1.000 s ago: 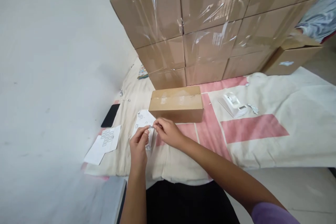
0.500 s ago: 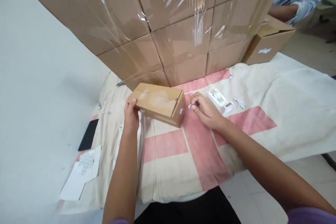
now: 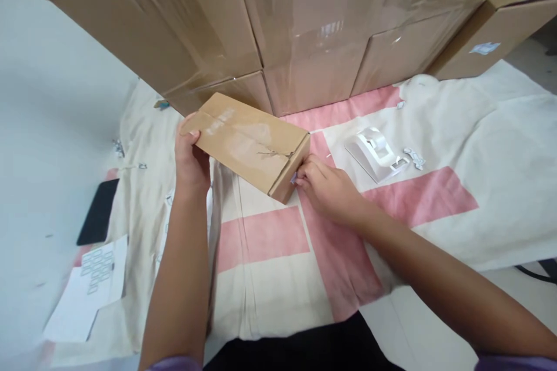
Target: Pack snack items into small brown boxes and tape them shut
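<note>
My left hand [image 3: 191, 156] grips the left end of a small brown cardboard box [image 3: 246, 142], its thumb on top. The box's lid is closed, with a torn patch near the right edge. At the box's right end face, my right hand [image 3: 319, 182] has its fingertips pinched together against the cardboard. A small pale label [image 3: 293, 178] shows at these fingertips; how much of it lies on the box is hidden. To the right of my right hand sits a white tape dispenser [image 3: 376, 153], with a small crumpled backing scrap [image 3: 415, 158] beside it.
Large taped cartons [image 3: 313, 64] stand stacked behind the box. Another carton [image 3: 491, 35] with a label is at the far right. A black phone [image 3: 99, 211] and white label sheets [image 3: 87, 295] lie at left on the cloth-covered table [image 3: 270, 295], beside the wall.
My right hand has moved left, bringing its pinched fingers from beside the box onto its end face. My left hand still holds the box. The view has shifted closer.
</note>
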Available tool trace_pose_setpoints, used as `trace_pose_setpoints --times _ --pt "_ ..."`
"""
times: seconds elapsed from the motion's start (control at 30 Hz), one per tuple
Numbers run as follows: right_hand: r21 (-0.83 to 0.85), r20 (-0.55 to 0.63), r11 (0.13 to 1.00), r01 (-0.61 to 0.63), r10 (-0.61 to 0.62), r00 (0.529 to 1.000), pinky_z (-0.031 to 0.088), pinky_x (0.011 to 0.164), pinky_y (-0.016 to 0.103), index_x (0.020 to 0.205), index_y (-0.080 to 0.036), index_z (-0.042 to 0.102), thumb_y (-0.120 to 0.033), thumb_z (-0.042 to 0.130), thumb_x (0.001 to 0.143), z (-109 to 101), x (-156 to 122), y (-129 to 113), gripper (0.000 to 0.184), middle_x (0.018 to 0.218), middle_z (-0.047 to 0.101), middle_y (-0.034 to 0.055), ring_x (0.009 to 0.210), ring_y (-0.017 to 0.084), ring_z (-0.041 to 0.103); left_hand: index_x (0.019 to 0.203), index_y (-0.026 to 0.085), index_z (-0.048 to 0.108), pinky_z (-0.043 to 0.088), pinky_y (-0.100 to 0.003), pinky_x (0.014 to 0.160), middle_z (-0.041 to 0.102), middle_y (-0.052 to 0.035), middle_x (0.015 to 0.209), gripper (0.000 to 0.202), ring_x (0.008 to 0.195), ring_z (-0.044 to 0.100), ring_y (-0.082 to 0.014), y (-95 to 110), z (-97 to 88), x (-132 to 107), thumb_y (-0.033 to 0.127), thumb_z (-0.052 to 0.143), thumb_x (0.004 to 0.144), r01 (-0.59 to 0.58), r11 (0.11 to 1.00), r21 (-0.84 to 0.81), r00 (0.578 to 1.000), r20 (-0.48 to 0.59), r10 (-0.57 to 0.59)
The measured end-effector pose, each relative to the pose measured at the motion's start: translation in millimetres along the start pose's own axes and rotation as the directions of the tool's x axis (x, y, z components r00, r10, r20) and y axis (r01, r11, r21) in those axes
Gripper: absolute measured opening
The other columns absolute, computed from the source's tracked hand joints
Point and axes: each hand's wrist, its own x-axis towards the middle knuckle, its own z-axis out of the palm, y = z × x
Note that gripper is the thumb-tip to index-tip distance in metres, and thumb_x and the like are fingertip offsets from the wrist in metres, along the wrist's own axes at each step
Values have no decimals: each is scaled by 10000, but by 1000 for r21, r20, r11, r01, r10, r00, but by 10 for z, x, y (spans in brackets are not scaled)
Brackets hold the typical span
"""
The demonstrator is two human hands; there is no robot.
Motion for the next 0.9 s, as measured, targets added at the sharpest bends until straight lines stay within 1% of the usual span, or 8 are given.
trace_pose_setpoints --times 0.27,0.43,0.5,0.57,0.63,0.7,0.77,0.9 --pt "74 -30 997 -32 34 999 418 625 314 910 -231 465 -210 481 998 -32 -7 -55 92 968 626 63 812 197 616 1202 119 548 428 -455 1092 564 -61 1085 679 1106 558 -241 -28 -99 57 435 812 662 -19 1000 -3 999 49 19" --pt "139 -82 989 -53 65 995 430 654 303 937 -242 472 -254 549 988 -27 -29 -91 93 932 626 29 755 166 587 1139 113 552 370 -591 1105 555 -26 1014 621 1089 596 -253 -61 -225 173 402 783 640 -70 996 57 991 117 63" --pt "161 -118 980 -115 135 984 406 609 301 961 -249 447 -377 651 946 -44 -31 -85 241 885 594 9 666 146 523 1154 92 548 339 -633 1099 550 -28 1025 595 1150 598 -299 -58 -235 205 372 752 670 -57 996 64 990 134 48" --pt "178 -163 969 -174 203 965 372 558 299 981 -256 405 -545 789 807 -71 -24 -54 512 870 549 -4 618 131 457 1193 59 538 317 -657 1080 542 -34 1029 544 1202 589 -348 -51 -221 222 317 689 739 -15 997 71 990 137 5" --pt "206 -198 966 -156 197 960 373 552 301 1003 -262 376 -643 860 667 -100 -15 0 702 906 521 2 642 132 450 1234 30 520 306 -662 1054 526 -36 1012 477 1231 581 -375 -50 -195 226 244 585 813 30 996 80 992 119 -39" --pt "251 -216 965 -76 132 967 416 592 311 1048 -264 377 -656 868 646 -119 -15 60 745 979 515 25 717 150 491 1229 26 523 342 -632 1028 516 -34 983 457 1205 598 -365 -57 -170 219 233 548 822 30 996 82 994 99 -38" --pt "284 -221 959 -26 91 971 437 606 320 1140 -264 388 -648 871 648 -119 -30 107 789 1042 516 42 741 154 507 1197 63 557 423 -539 998 529 -36 972 495 1131 629 -318 -67 -147 201 324 620 781 -1 998 67 994 106 -6" --pt "313 -128 946 -80 125 984 425 528 324 1413 -273 317 -639 876 651 -60 -96 88 1014 1223 531 92 621 110 453 1099 167 643 512 -307 782 586 -49 960 591 929 616 -220 -78 -111 151 479 797 621 6 1000 3 998 59 -6"
